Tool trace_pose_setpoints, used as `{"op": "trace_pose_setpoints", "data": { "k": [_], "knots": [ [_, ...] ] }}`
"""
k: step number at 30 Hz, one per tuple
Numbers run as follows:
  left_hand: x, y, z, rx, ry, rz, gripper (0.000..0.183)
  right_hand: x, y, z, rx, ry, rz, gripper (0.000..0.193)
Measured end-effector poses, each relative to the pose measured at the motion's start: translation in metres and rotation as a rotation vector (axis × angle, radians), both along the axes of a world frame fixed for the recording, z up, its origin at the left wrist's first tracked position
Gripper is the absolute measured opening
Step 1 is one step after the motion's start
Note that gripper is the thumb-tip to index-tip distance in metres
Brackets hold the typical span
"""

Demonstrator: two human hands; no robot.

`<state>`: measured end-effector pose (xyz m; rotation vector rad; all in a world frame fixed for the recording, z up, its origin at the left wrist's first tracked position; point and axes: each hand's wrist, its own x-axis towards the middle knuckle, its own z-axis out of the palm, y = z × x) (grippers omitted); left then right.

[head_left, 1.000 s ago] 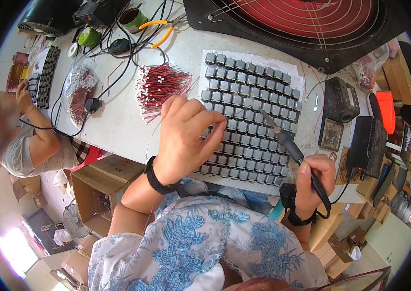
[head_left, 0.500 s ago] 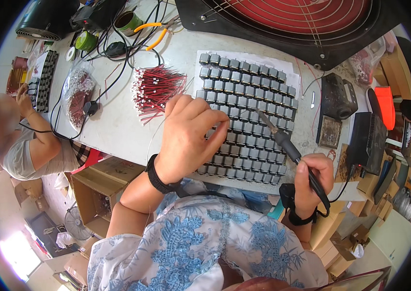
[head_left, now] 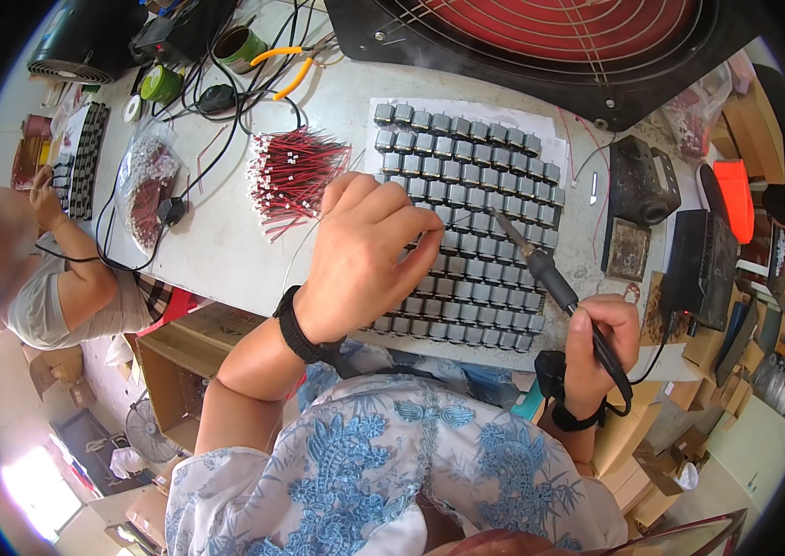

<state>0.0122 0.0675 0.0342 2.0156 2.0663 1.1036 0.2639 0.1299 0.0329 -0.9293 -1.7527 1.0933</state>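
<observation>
Rows of small grey metal motors (head_left: pixel 480 174) stand packed in a block on white paper. My right hand (head_left: pixel 603 345) grips a black soldering iron (head_left: pixel 554 281), its tip down among the upper-middle rows. Over the block's left side, my left hand (head_left: pixel 364 259) is closed in a pinch on a thin solder wire (head_left: pixel 292 269). One end of the wire points from my fingertips toward the iron's tip; the rest trails down past my wrist. Whether tip and wire touch is too small to tell. My left hand hides some of the motors.
Red and black leads with white connectors (head_left: pixel 295 176) lie in a heap left of the motors. Orange-handled pliers (head_left: pixel 292 74) lie behind them. A large black-framed fan (head_left: pixel 503 69) takes up the back. An iron stand (head_left: pixel 638 199) is at right. Another person (head_left: pixel 59 269) works at far left.
The view has shifted slightly, so the motors and leads sit a little further left. Both hands keep their grips, the iron's tip and wire still over the motors.
</observation>
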Motion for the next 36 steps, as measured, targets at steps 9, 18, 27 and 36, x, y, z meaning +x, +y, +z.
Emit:
{"op": "trace_pose_setpoints", "data": {
  "k": [9, 18, 27, 36],
  "knots": [
    [0.001, 0.000, -0.001, -0.003, 0.012, -0.005, 0.015, -0.001, 0.001, 0.000, 0.007, -0.020, 0.030, 0.012],
    [0.004, 0.007, 0.001, 0.011, 0.021, -0.028, 0.015, 0.010, 0.000, -0.001, 0.023, -0.036, -0.030, 0.013],
    [0.008, 0.014, -0.001, 0.014, 0.024, -0.050, 0.014, 0.010, 0.001, -0.001, -0.003, -0.020, -0.020, 0.013],
    [0.008, 0.016, -0.005, 0.034, 0.044, -0.040, 0.015, 0.010, 0.001, -0.004, -0.004, -0.004, -0.003, 0.013]
  ]
}}
